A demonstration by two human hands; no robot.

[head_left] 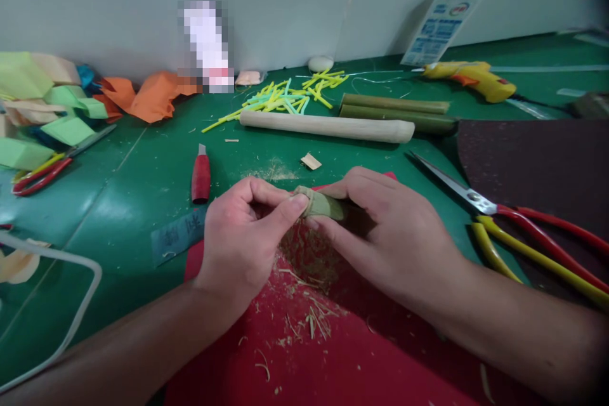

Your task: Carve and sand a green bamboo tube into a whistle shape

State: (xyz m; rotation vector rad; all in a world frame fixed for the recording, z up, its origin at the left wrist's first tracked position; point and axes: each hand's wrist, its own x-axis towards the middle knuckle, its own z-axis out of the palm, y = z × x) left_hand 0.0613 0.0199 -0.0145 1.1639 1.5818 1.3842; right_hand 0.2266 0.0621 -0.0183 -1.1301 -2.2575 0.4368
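Observation:
A short piece of green bamboo [326,205] is held between my two hands over the red mat [323,361]. My left hand [252,235] pinches its left end between thumb and forefinger. On its right side, my right hand [390,228] grips it with thumb and fingers, hiding that end. Fine shavings and thin curled fibres [316,317] lie on the mat below. Left of my left hand is a red-handled craft knife [200,177] with a short blade showing. Close to that hand lies a blue-grey strip with dark lettering [176,244].
A peeled pale bamboo stick [328,127] lies across the green table [143,184], before green bamboo lengths [394,104] and yellow straws [271,100]. Scissors [480,200] lie right, other scissors [52,171] left. A yellow glue gun [469,79] is behind; folded papers [61,101] sit left.

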